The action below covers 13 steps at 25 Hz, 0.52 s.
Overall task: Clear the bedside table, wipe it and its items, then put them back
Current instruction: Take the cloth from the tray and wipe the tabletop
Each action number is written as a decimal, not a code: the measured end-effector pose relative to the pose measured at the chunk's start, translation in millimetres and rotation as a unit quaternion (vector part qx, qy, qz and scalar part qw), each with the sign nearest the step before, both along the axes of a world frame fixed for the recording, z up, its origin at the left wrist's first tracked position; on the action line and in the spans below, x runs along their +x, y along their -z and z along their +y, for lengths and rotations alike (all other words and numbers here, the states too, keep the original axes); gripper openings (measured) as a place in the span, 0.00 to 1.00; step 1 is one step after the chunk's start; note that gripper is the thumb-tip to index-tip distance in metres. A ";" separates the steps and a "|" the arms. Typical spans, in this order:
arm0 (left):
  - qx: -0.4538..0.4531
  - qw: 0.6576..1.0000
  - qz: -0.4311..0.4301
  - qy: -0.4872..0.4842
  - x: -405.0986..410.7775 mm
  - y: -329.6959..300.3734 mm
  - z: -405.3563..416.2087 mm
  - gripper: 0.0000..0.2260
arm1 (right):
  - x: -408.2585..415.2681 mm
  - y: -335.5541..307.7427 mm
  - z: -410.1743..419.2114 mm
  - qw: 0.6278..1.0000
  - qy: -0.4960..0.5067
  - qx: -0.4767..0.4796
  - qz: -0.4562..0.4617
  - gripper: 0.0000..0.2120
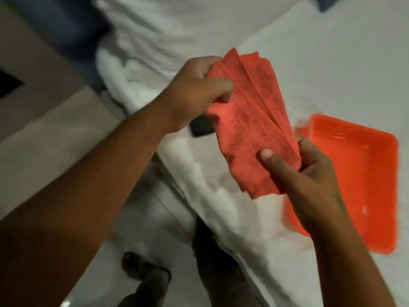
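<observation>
A folded red cloth hangs in the air over the edge of a white bed, held between both hands. My left hand pinches its upper left end, thumb on top. My right hand grips the lower right end, with the thumb pressed on the cloth's face. An orange plastic tray lies on the bed to the right, partly behind my right hand. A small black object rests on the bed just under the cloth, mostly hidden.
The white bedding is rumpled at the top and flat at the right. Pale floor tiles lie to the left, and my feet stand at the bed's edge below. A dark blue shape is blurred at the top left.
</observation>
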<state>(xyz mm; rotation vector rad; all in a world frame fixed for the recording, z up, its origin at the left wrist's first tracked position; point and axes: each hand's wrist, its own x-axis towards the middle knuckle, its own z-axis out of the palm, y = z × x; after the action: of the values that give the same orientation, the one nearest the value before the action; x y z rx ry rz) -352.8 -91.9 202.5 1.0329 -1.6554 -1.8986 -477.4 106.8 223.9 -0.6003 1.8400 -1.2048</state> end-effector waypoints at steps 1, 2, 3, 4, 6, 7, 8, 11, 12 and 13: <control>0.015 0.998 -0.004 -0.054 51.1 -0.3 -11.4 0.07 | 32.4 5.5 -19.3 0.998 -0.057 -0.003 -0.025 0.13; 0.014 0.994 -0.035 -0.100 100.0 8.0 -19.6 0.07 | 66.5 17.1 -36.9 0.994 -0.105 0.007 -0.036 0.13; -0.007 0.986 -0.097 -0.138 148.9 23.5 -23.3 0.05 | 105.4 36.5 -52.3 0.988 -0.144 0.020 -0.045 0.12; -0.032 0.969 -0.177 -0.171 197.3 44.2 -21.0 0.05 | 145.1 63.3 -64.9 0.981 -0.183 0.041 -0.058 0.09; -0.039 0.923 -0.334 -0.188 275.7 96.0 -3.7 0.10 | 211.5 123.6 -74.8 0.962 -0.244 0.109 -0.059 0.05; -0.020 0.902 -0.390 -0.183 306.2 123.8 9.9 0.11 | 238.0 157.0 -74.7 0.950 -0.268 0.149 -0.056 0.05; 0.002 0.890 -0.422 -0.175 325.8 147.2 22.7 0.10 | 256.4 184.2 -72.6 0.939 -0.283 0.189 -0.053 0.05; 0.027 0.881 -0.433 -0.188 352.9 208.5 35.4 0.08 | 290.3 241.4 -70.2 0.928 -0.287 0.234 -0.023 0.05; 0.019 0.883 -0.427 -0.195 349.6 221.2 28.5 0.09 | 290.1 251.7 -74.7 0.937 -0.266 0.228 -0.018 0.05; 0.007 0.886 -0.417 -0.203 343.0 229.3 17.9 0.11 | 287.1 259.6 -81.1 0.945 -0.240 0.223 -0.014 0.05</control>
<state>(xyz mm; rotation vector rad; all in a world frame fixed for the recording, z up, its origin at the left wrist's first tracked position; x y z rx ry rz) -9.8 -73.9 -26.8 2.2096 -1.6025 -1.2375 -190.3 25.8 -35.7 -0.7086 1.7260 -0.4526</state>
